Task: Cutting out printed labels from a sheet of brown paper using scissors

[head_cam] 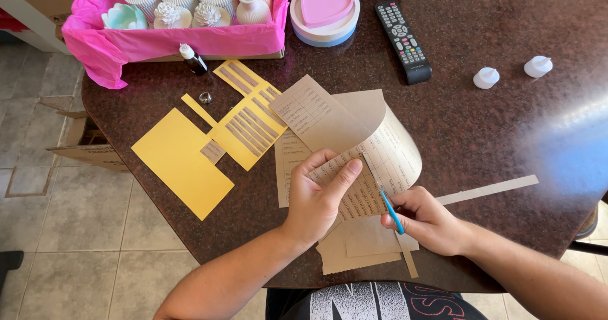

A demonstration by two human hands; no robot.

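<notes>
My left hand [320, 193] pinches a curled sheet of brown kraft paper [354, 127] printed with rows of labels, thumb on top of its lower part. My right hand [427, 222] holds a pair of scissors with a blue handle [392, 212] against the sheet's edge; the blades are mostly hidden. More brown paper pieces [354, 247] lie under both hands near the table's front edge. A thin cut strip of brown paper [487, 190] lies to the right of my right hand.
Yellow sheets [180, 161] with brown labels [250, 127] lie left. A pink-lined box [183, 38] holds white ornaments. A pink heart mould [324, 6], black remote [403, 40], two white tea lights [486, 77], a small bottle [192, 59] and a ring [206, 97] rest on the dark round table [494, 130].
</notes>
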